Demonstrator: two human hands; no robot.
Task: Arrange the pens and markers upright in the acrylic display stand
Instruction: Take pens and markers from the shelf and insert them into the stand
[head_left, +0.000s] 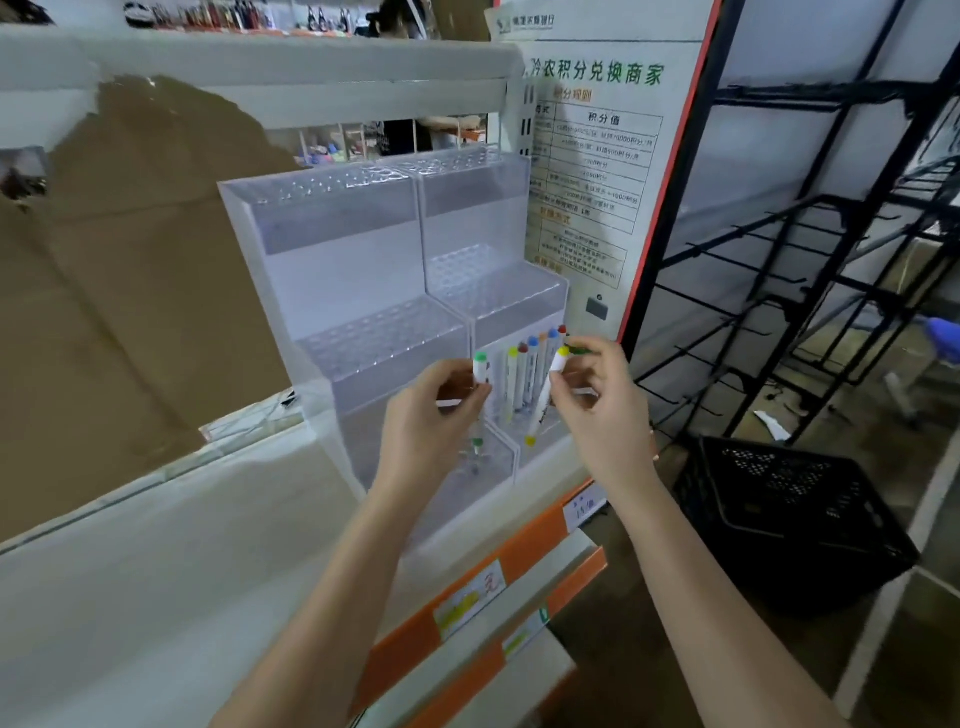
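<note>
While both hands work in front of the acrylic display stand (363, 270), each has a marker in a pinch. The left hand (431, 415) grips a green-capped marker (480, 366) upright, fingers (452, 376) curled round its barrel below the cap. The right hand (597, 400) holds a yellow-capped marker (545, 397) tilted, cap toward 1 o'clock and lower tip toward 7 o'clock, thumb and forefinger closed on the upper barrel; a further green item appears tucked at its fingertips (too blurred to identify).

Task items: a row of standing markers (530, 371) already occupies the stand's lowest tier at the right, directly between the two hands. The upper tiers at 12 o'clock show only vacant holes.

Handling judgement: the markers look light, rigid plastic with smooth barrels, liable to slip or roll; a mid-barrel hold just below the cap suits guiding the tip into a hole. The stand is stiff, clear and probably scratch-prone.

Writing: the poster (592, 171) at 1 o'clock carries the green heading "积分兑换商家" and a table headed "积分值"; the smaller print is illegible. Shelf-edge price labels (470, 597) at 6 o'clock cannot be read. Print on the marker barrels is unresolved.
</note>
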